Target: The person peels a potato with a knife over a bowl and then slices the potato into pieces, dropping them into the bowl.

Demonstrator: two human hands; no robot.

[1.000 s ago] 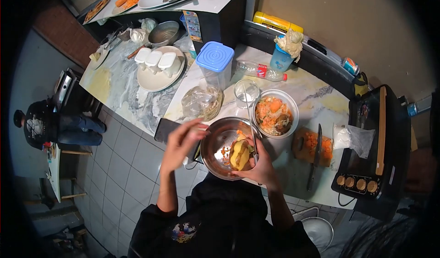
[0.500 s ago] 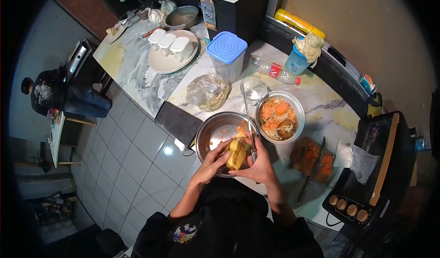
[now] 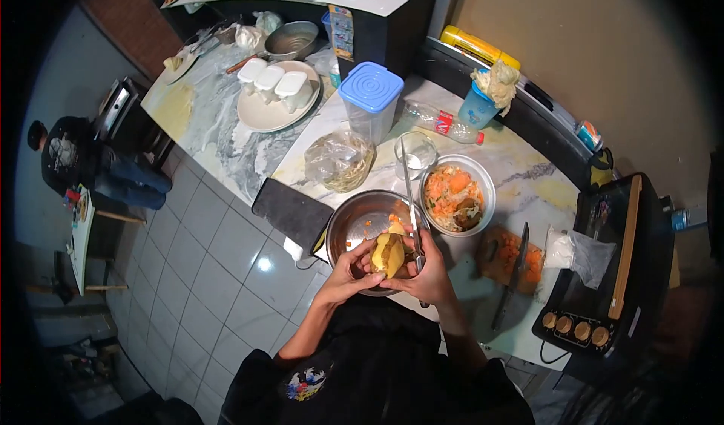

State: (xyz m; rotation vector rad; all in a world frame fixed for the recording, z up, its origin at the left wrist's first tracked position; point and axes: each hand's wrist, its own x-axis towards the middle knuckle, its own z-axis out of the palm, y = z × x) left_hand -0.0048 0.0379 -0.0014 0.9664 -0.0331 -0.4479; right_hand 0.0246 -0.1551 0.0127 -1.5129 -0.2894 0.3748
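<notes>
Potato check: one yellow oval potato [image 3: 389, 254] sits above the near rim of the round steel mixing bowl [image 3: 358, 221], clear of the marble tabletop [image 3: 528, 172]. Your left hand [image 3: 348, 273] cups its left side, fingers pressed onto it. Your right hand [image 3: 428, 273] wraps the right side, its grip also pinching a thin metal tool [image 3: 409, 199]. Judged firm, fairly heavy and slick where bare, so hold it by the ends. Count: one steel bowl, one white bowl of orange shreds [image 3: 492, 191] to the right, three white lidded tubs [image 3: 273, 84] far left, one long dark knife [image 3: 511, 278].
</notes>
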